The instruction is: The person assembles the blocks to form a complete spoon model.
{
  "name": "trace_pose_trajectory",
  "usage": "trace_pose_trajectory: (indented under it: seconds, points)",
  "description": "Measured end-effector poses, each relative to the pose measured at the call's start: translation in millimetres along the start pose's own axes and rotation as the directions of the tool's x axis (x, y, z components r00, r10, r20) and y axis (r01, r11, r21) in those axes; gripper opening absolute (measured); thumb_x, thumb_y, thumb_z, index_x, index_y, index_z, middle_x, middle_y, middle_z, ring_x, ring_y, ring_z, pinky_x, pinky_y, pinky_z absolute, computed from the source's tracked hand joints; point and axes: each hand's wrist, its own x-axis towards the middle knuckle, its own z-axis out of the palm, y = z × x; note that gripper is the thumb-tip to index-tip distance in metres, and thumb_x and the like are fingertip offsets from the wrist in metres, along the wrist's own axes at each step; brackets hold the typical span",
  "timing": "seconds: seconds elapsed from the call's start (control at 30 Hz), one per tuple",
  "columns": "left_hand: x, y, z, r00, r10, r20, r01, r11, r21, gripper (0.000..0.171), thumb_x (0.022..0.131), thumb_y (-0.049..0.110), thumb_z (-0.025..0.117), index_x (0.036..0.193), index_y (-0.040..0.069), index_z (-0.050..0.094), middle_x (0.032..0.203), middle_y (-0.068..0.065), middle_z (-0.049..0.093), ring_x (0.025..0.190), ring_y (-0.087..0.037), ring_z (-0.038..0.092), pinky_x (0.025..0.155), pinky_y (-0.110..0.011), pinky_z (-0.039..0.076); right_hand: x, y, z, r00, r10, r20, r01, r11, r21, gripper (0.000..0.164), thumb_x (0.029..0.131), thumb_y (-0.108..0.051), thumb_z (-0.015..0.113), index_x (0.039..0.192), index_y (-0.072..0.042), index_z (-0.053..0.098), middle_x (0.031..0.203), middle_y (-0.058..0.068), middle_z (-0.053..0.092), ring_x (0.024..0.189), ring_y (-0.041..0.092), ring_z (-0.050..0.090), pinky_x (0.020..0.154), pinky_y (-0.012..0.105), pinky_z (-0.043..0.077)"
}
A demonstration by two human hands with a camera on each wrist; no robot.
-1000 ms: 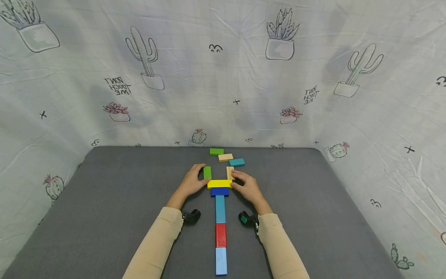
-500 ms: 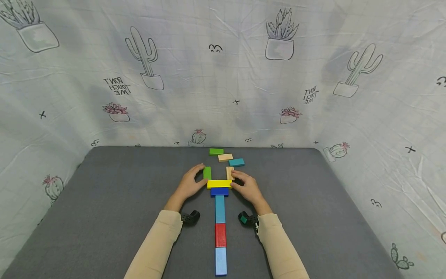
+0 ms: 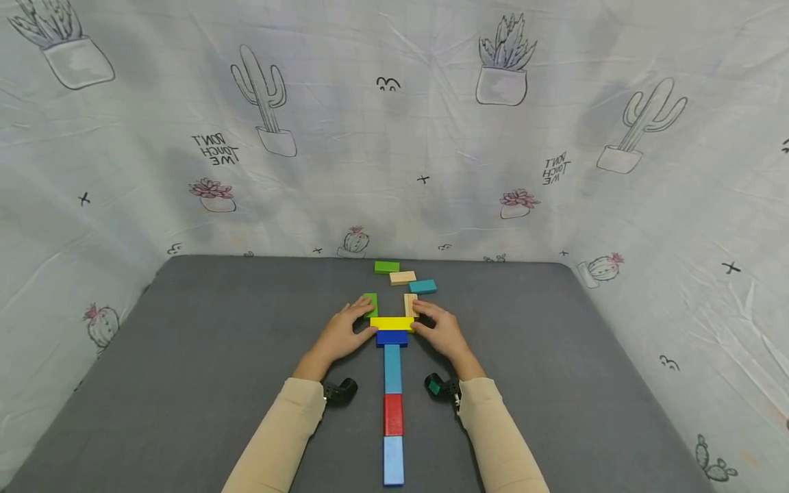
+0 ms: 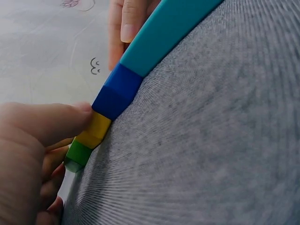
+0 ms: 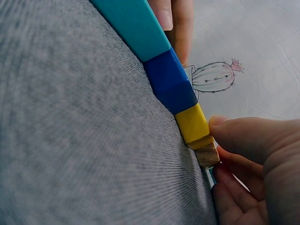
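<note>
Wooden blocks lie in a line on the table, topped by a crosswise yellow block point(image 3: 392, 323) and a dark blue block point(image 3: 392, 337). Beyond the yellow block, a green block point(image 3: 374, 309) and a natural wood block point(image 3: 409, 304) point away from its two ends. My left hand point(image 3: 337, 335) has its fingers on the green block and its thumb near the yellow block's left end. On the other side, my right hand point(image 3: 445, 333) touches the wood block with its fingers, thumb at the yellow block's right end. The left wrist view shows the left thumb point(image 4: 70, 119) beside the yellow block.
Toward me run a teal block point(image 3: 392, 370), a red block point(image 3: 393, 414) and a light blue block point(image 3: 393, 460). Farther back lie another green block point(image 3: 387, 267), another wood block point(image 3: 403, 278) and a teal block point(image 3: 422, 286). A patterned white cloth point(image 3: 394, 137) surrounds the grey table point(image 3: 524, 342).
My left fingers have moved right and now cover part of the near green block, and the left thumb has come slightly toward me. The right hand keeps its place by the wood block.
</note>
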Motion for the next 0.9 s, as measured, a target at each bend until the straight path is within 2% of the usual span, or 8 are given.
trace_pose_trajectory:
  seconds: [0.23,0.37,0.5,0.63,0.73,0.8,0.9]
  points:
    - [0.5,-1.9,0.7,1.0,-0.012,0.001,0.012,1.0,-0.015,0.047,0.092,0.029,0.063,0.133,0.005,0.056,0.147,-0.007,0.043,0.14,-0.024,0.033,0.116,-0.047,0.021,0,1,0,1.0,0.011,0.008,-0.011,1.0,0.0,0.044,0.087,-0.018,0.069,0.129,-0.006,0.06,0.138,0.005,0.054,0.131,0.026,0.046,0.108,0.047,0.037]
    - [0.7,-1.5,-0.2,1.0,0.002,-0.006,-0.002,1.0,-0.025,0.045,0.092,0.026,0.063,0.131,0.004,0.057,0.145,-0.008,0.045,0.139,-0.025,0.035,0.116,-0.048,0.021,0,0,0,1.0,0.003,-0.001,-0.003,1.0,0.017,0.044,0.087,-0.019,0.069,0.128,-0.006,0.06,0.137,0.005,0.055,0.13,0.027,0.048,0.108,0.047,0.037]
    - [0.1,-0.5,-2.0,1.0,0.0,-0.011,0.0,1.0,-0.026,0.044,0.091,0.026,0.064,0.13,0.005,0.058,0.145,-0.007,0.046,0.139,-0.024,0.036,0.116,-0.048,0.02,0,1,1,0.999,0.0,-0.041,0.003,0.996,0.087,0.044,0.086,-0.02,0.07,0.127,-0.005,0.061,0.136,0.008,0.056,0.128,0.028,0.05,0.105,0.047,0.041]
    - [-0.3,0.3,-2.9,1.0,-0.003,-0.017,0.003,1.0,-0.024,0.044,0.091,0.025,0.065,0.13,0.006,0.058,0.145,-0.007,0.046,0.138,-0.025,0.036,0.116,-0.05,0.021,1,3,1,0.993,0.004,-0.115,0.012,0.99,0.137,0.044,0.086,-0.019,0.07,0.126,-0.003,0.061,0.134,0.013,0.056,0.126,0.031,0.051,0.103,0.046,0.043]
    - [-0.2,0.5,-3.0,1.0,0.003,-0.01,-0.003,1.0,-0.026,0.044,0.091,0.025,0.065,0.13,0.005,0.058,0.145,-0.008,0.046,0.138,-0.025,0.036,0.116,-0.05,0.02,3,6,0,0.982,0.031,-0.185,-0.005,0.99,0.139,0.043,0.087,-0.015,0.07,0.126,0.0,0.06,0.133,0.017,0.056,0.126,0.033,0.05,0.104,0.045,0.042]
    - [0.2,0.4,-2.7,1.0,0.002,0.001,-0.002,1.0,-0.029,0.044,0.092,0.026,0.064,0.13,0.005,0.058,0.145,-0.008,0.045,0.138,-0.024,0.036,0.117,-0.047,0.019,5,8,-3,0.972,0.078,-0.222,-0.043,0.986,0.159,0.044,0.087,-0.012,0.069,0.127,0.001,0.058,0.133,0.019,0.055,0.127,0.034,0.049,0.105,0.044,0.041]
    - [0.3,0.1,-2.1,1.0,-0.011,0.009,0.011,0.999,-0.035,0.045,0.092,0.027,0.063,0.131,0.006,0.057,0.146,-0.006,0.044,0.139,-0.022,0.035,0.118,-0.044,0.018,10,12,-7,0.959,0.161,-0.234,-0.115,0.973,0.2,0.047,0.088,-0.01,0.067,0.131,0.001,0.054,0.135,0.02,0.052,0.129,0.034,0.047,0.107,0.042,0.039]
